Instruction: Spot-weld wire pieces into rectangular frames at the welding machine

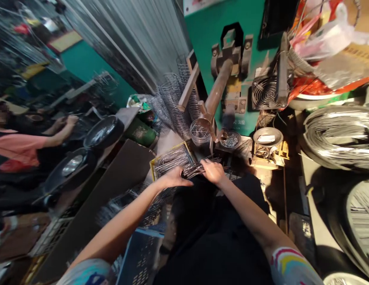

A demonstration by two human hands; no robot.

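Observation:
My left hand [174,178] and my right hand [212,171] both grip a bundle of thin metal wire rods [194,169], held across my lap in front of me. The left hand wraps the near end, the right hand closes over the far end. Just left of the bundle stands a yellow crate [169,159] filled with more wire rods. Ahead is a green machine [246,47] with a brown arm [216,93] that slants down toward a small round wire piece [199,132].
Stacked wire mesh baskets [172,103] lean by the machine. A dish of small metal parts [231,139] and a bowl [267,136] sit at its base. Wire coils [339,136] fill the right. Another person [20,148] works at the left beside dark pans [102,132].

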